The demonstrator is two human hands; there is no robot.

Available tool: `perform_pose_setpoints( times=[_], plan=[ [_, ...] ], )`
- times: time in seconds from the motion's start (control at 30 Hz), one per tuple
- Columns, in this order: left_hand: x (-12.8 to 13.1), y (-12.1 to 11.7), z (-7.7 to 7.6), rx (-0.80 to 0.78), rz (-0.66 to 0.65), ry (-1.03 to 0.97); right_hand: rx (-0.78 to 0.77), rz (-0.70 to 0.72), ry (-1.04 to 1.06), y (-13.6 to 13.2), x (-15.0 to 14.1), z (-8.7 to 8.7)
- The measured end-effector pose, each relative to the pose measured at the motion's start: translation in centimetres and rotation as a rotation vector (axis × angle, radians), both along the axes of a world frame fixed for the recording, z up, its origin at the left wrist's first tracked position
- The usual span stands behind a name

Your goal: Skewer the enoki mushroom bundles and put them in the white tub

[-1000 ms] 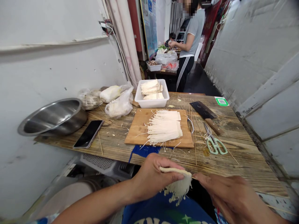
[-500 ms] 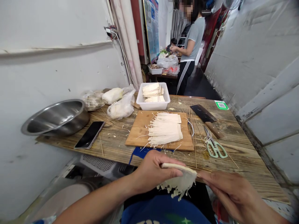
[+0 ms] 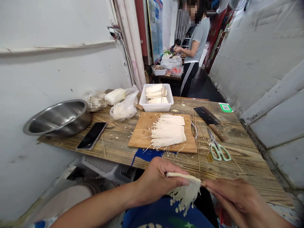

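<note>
My left hand is closed on a flat bunch of enoki mushrooms, held just below the table's front edge with the caps hanging down. My right hand is pinched at the bunch's right end, where a thin bamboo skewer tip shows between its fingers. More enoki bunches lie spread on the wooden cutting board. A white tub behind the board holds finished bunches on skewers.
On the wooden table lie a cleaver, green-handled scissors, loose skewers, a phone, a steel bowl and plastic bags of mushrooms. A person in a grey shirt works at a farther table.
The bunch and both hands rose slightly toward the table edge, then came back down. My right hand stays pinched at the bunch's right end.
</note>
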State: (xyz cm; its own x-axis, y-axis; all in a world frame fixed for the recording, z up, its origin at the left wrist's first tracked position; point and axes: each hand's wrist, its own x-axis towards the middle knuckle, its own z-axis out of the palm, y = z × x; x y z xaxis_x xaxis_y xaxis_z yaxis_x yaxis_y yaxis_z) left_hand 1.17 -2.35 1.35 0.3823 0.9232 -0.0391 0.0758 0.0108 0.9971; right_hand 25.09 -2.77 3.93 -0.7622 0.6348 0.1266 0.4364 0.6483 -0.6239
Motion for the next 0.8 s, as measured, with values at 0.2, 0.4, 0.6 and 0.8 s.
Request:
perform_pose_setpoints(
  times=[0.2,0.4,0.6,0.8],
  plan=[
    [0.2,-0.2,-0.1,-0.045,-0.013,-0.035,0.036,-0.014,0.017,0.0,-0.4,-0.2],
    [0.2,0.2,0.0,-0.067,0.002,-0.032,0.091,-0.052,0.008,0.2,-0.9,0.0],
    [-0.7,0.6,0.3,-0.068,0.036,-0.047,0.021,-0.068,-0.01,0.7,-1.0,0.7],
    [-0.7,0.1,0.4,0.069,0.017,-0.016,-0.004,-0.036,-0.03,0.6,-0.8,1.4]
  ],
)
